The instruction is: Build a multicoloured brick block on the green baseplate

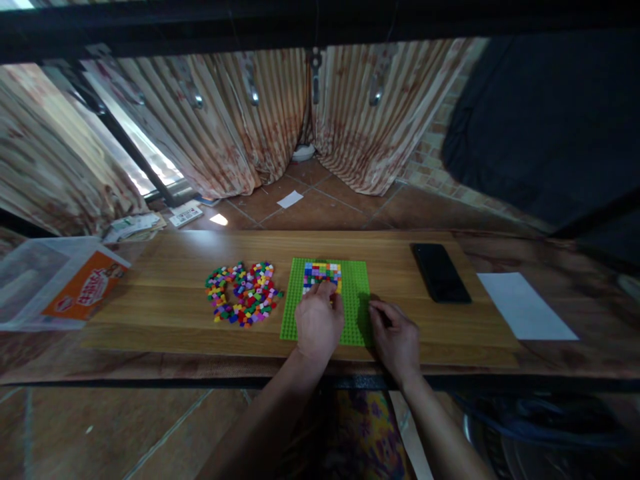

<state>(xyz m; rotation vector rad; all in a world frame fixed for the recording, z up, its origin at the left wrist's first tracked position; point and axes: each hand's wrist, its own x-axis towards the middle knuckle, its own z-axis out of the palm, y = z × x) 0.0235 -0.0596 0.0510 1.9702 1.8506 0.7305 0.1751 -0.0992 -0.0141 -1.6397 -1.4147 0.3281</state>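
My left hand (320,321) is over a green studded baseplate (356,303). Its fingers are bent together, with the tips at the lower part of a block of small coloured building bricks (323,269) set on the plate. Whatever those fingertips pinch, if anything, is hidden. Beside the plate's right edge rests my right hand (397,339), its fingers curled and thumb close to them; I cannot see whether it holds anything. Left of the plate, loose bricks in many colours (245,293) lie spread in a ring-like heap.
A wooden board (175,320) lies under everything. A black phone (440,272) is on its right part, with white paper (525,305) past its edge. At the left stands a clear plastic box (35,277) with an orange label. Curtains (225,127) hang behind.
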